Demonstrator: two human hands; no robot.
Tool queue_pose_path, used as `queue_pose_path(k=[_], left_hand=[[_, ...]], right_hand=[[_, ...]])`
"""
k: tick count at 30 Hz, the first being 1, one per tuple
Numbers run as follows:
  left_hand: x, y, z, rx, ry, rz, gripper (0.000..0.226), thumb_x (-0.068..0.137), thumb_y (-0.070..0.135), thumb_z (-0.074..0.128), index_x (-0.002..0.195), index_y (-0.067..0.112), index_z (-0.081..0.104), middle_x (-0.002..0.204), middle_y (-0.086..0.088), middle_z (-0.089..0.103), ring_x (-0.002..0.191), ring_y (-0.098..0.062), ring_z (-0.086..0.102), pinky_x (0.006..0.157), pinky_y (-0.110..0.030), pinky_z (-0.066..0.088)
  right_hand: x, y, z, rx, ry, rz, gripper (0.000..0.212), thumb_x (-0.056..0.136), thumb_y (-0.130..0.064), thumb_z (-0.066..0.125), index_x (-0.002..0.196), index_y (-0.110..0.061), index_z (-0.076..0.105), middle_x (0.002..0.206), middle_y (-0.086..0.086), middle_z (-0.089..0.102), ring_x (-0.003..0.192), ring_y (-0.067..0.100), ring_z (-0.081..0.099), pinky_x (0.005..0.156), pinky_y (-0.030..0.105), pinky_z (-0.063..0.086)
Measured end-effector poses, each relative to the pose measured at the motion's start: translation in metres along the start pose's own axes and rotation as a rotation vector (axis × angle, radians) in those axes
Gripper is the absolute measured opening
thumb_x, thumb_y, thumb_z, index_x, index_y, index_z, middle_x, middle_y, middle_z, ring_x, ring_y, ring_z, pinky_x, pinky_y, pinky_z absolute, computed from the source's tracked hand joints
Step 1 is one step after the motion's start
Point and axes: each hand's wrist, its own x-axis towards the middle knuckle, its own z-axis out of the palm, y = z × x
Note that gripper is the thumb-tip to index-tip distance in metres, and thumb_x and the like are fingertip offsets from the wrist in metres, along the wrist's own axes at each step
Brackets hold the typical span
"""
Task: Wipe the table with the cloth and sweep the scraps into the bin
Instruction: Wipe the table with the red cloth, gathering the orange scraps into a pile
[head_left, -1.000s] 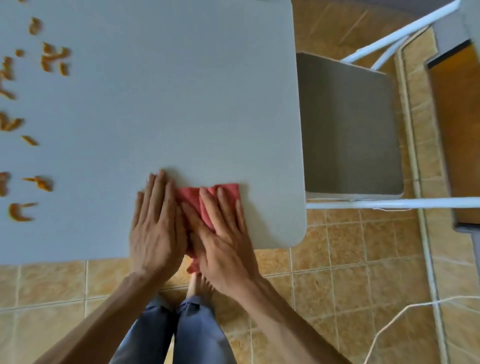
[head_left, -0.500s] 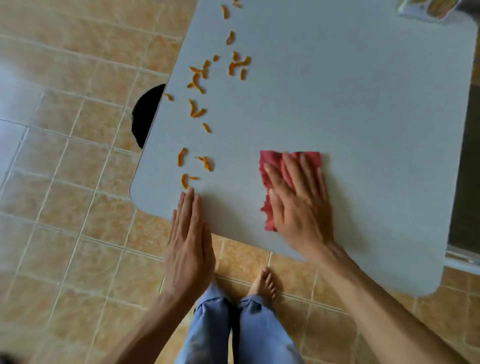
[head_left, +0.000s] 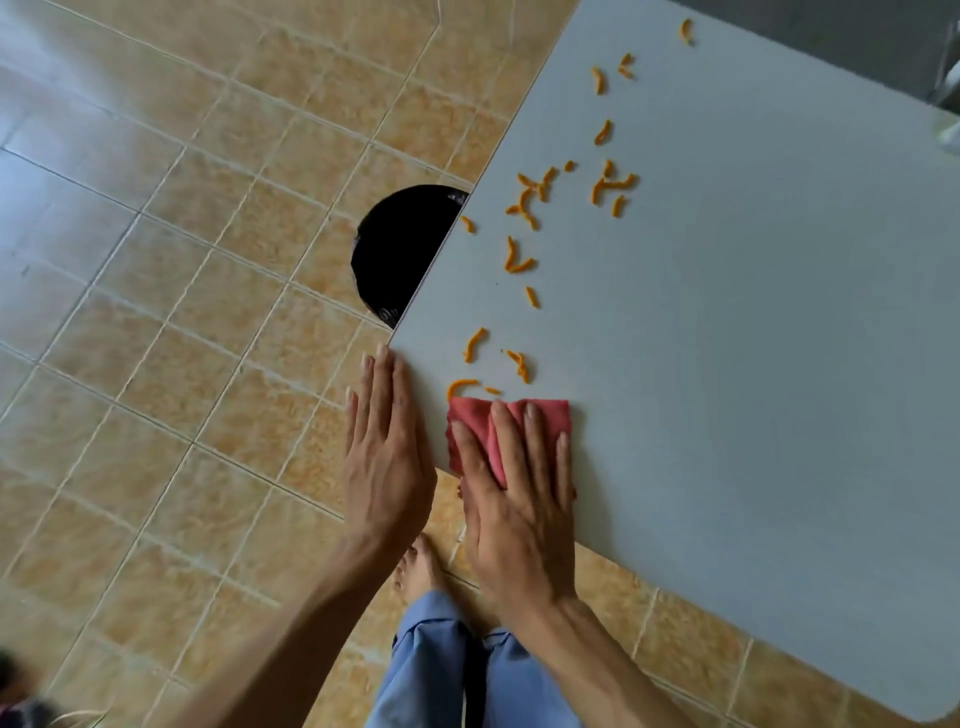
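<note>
My right hand (head_left: 519, 493) lies flat on a red cloth (head_left: 480, 421), pressing it onto the grey table (head_left: 753, 364) at its near left corner. Several orange scraps (head_left: 524, 218) are strewn along the table's left side; the nearest ones touch the cloth's far edge. My left hand (head_left: 387, 452) is flat with its fingers together, held against the table's left edge at the corner and holding nothing. A black bin (head_left: 402, 249) stands on the floor beside the left edge, partly hidden under the tabletop.
The tan tiled floor (head_left: 156, 312) spreads to the left. My legs in blue trousers (head_left: 467, 670) and a bare foot (head_left: 415, 566) are below the table corner. A pale object (head_left: 948, 132) shows at the far right edge of the table.
My right hand has slid the cloth left to the table's corner, up to the nearest scraps. My left hand has moved up against the table's left edge. The view has swung left.
</note>
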Motion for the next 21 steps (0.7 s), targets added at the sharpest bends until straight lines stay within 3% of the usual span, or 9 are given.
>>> queue_pose_path(k=[3, 7, 11, 16, 19, 21], left_hand=[[0.001, 0.002, -0.002, 0.003, -0.018, 0.004, 0.061, 0.103, 0.034, 0.015, 0.156, 0.003, 0.015, 0.165, -0.010, 0.007, 0.154, -0.021, -0.001, 0.125, -0.042, 0.008], [0.001, -0.005, -0.006, 0.032, -0.016, 0.033, 0.058, 0.101, 0.017, 0.030, 0.156, 0.004, 0.015, 0.165, -0.012, 0.010, 0.154, -0.021, -0.001, 0.125, -0.037, 0.003], [0.002, -0.012, -0.008, 0.014, -0.020, 0.103, 0.060, 0.099, 0.014, 0.037, 0.155, 0.004, 0.017, 0.165, -0.012, 0.013, 0.154, -0.025, 0.004, 0.124, -0.045, 0.013], [0.003, -0.015, -0.010, -0.007, -0.015, 0.107, 0.061, 0.096, 0.013, 0.039, 0.154, 0.001, 0.023, 0.164, -0.014, 0.016, 0.153, -0.026, 0.008, 0.123, -0.045, 0.014], [0.004, -0.012, -0.012, -0.021, -0.037, 0.086, 0.060, 0.101, 0.030, 0.034, 0.153, 0.002, 0.024, 0.163, -0.013, 0.016, 0.153, -0.025, 0.009, 0.124, -0.042, 0.011], [0.006, -0.011, -0.015, -0.005, -0.052, 0.092, 0.059, 0.101, 0.029, 0.035, 0.153, 0.003, 0.025, 0.163, -0.013, 0.017, 0.153, -0.025, 0.010, 0.123, -0.044, 0.014]], right_hand=[[0.043, -0.008, 0.006, -0.019, 0.057, 0.063, 0.062, 0.101, -0.025, 0.059, 0.158, -0.026, 0.035, 0.165, 0.011, 0.033, 0.156, 0.036, 0.021, 0.126, 0.059, 0.019], [0.116, 0.006, 0.007, -0.037, 0.115, 0.152, 0.053, 0.103, -0.028, 0.051, 0.155, -0.023, 0.042, 0.163, 0.013, 0.037, 0.154, 0.037, 0.028, 0.126, 0.058, 0.019], [0.153, 0.020, 0.005, -0.044, 0.087, 0.233, 0.050, 0.108, -0.030, 0.038, 0.158, -0.023, 0.036, 0.167, 0.010, 0.028, 0.157, 0.033, 0.020, 0.127, 0.056, 0.016], [0.086, -0.014, 0.012, -0.024, 0.132, 0.307, 0.051, 0.107, -0.026, 0.045, 0.157, -0.023, 0.038, 0.167, 0.009, 0.030, 0.157, 0.032, 0.021, 0.124, 0.055, 0.023], [0.041, -0.037, 0.015, -0.007, 0.052, 0.172, 0.061, 0.100, -0.025, 0.052, 0.159, -0.029, 0.034, 0.169, 0.007, 0.025, 0.159, 0.032, 0.014, 0.127, 0.054, 0.017], [0.043, -0.039, 0.015, -0.035, 0.034, 0.086, 0.064, 0.098, -0.028, 0.055, 0.158, -0.032, 0.034, 0.167, 0.007, 0.029, 0.158, 0.032, 0.017, 0.127, 0.054, 0.016]])
